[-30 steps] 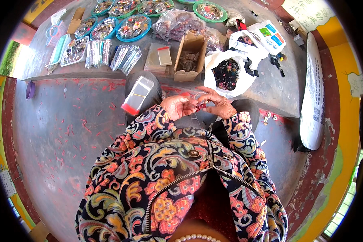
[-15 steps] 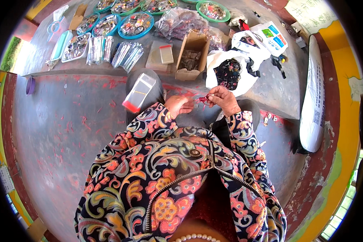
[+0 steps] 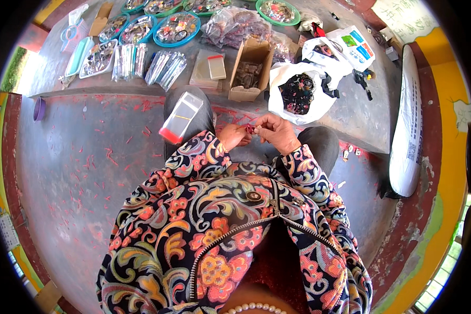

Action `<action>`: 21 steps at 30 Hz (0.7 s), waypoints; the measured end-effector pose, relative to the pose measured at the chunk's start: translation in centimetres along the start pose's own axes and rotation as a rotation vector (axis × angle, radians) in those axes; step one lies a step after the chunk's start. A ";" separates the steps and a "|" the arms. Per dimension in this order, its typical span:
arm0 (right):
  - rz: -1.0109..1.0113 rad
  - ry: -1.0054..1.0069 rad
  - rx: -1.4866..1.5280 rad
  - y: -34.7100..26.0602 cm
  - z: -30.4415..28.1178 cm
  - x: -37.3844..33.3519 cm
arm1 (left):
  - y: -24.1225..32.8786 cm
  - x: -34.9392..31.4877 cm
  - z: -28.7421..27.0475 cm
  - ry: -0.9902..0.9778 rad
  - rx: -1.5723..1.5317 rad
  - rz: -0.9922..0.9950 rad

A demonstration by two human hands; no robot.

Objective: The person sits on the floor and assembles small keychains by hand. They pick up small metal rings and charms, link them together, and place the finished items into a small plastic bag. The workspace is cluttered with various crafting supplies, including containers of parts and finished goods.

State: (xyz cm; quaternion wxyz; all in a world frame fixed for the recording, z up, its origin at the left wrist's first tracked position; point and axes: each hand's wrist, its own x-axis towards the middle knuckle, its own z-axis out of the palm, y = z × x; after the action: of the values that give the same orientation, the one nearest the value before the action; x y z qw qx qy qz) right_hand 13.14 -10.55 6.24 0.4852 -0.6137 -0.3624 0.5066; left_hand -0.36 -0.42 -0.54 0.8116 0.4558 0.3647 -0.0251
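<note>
The red piece [image 3: 250,129] is up between the two hands, over the gap between the knees. The right hand [image 3: 278,134] has a narrow grip, thumb and finger pinching the piece from the right. The left hand [image 3: 233,136] has its fingertips at the piece's left side, touching or nearly so; its fingers curl over, so whether that grip is closed cannot be told.

The piece is small and partly covered. Judged by size, it should be very light and more easily dropped than broken; its stiffness cannot be read. A fingertip pinch at its edge suits it better than a palm hold, which would hide it.

On the left knee lies a clear pack [image 3: 183,116], its near end red. It looks thin, bendy and slippery, best taken by both sides. Beyond, on the far surface [image 3: 363,124], stand a box [image 3: 244,94] and, to its right, a white bag [image 3: 320,108].
</note>
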 end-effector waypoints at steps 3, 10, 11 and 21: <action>0.063 -0.029 0.073 -0.3 -0.4 -0.1 | 0.3 -0.2 0.2 -0.012 -0.026 -0.030; 0.036 0.063 0.068 2.1 -1.2 0.6 | -0.8 0.3 -0.4 -0.108 -0.023 0.028; 0.028 0.076 0.030 2.6 -1.3 0.6 | -0.9 0.4 -0.5 -0.131 -0.012 0.040; -0.313 0.154 -0.602 1.2 0.0 -0.1 | -1.0 0.3 -0.3 -0.131 0.127 0.056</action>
State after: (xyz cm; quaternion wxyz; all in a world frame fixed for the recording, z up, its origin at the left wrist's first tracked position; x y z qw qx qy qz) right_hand 13.05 -11.02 5.10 0.3802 -0.7028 -0.5475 0.2486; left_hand -0.62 -0.67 -1.53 0.8035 0.5137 0.2957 -0.0555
